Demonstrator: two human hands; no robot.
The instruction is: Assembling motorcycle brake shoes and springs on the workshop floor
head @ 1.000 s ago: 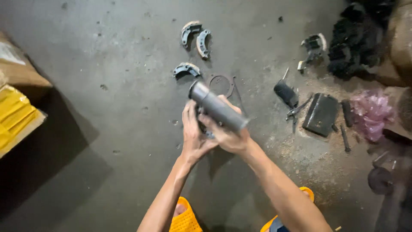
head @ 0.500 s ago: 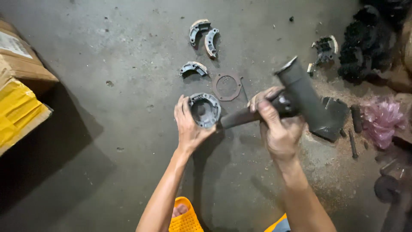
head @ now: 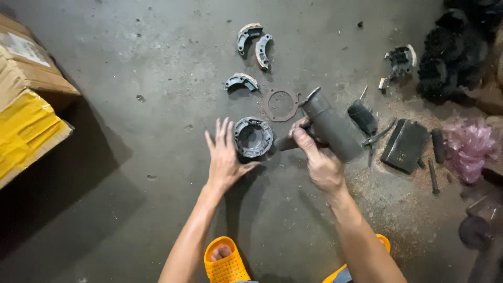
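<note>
My right hand (head: 318, 160) grips a dark, grimy power tool with a thick cylindrical body (head: 329, 126), held just above the concrete floor. Its nose points left at a round metal hub part (head: 253, 137) lying on the floor. My left hand (head: 225, 155) is spread flat with fingers apart, right beside the hub's left edge, holding nothing. Whether the tool's tip touches the hub I cannot tell.
Three curved brake shoes (head: 253, 39) and a thin ring gasket (head: 281, 104) lie beyond the hub. Pliers (head: 378, 136), a flat black case (head: 404, 145), pink plastic (head: 469, 147) and black greasy parts (head: 450, 57) crowd the right. Cardboard boxes (head: 26, 105) stand at left. Orange sandals (head: 225, 262) show below.
My right hand swung the tool down from above the hub and lowered it to the hub's right. My left hand let go of the hub and opened flat beside it.
</note>
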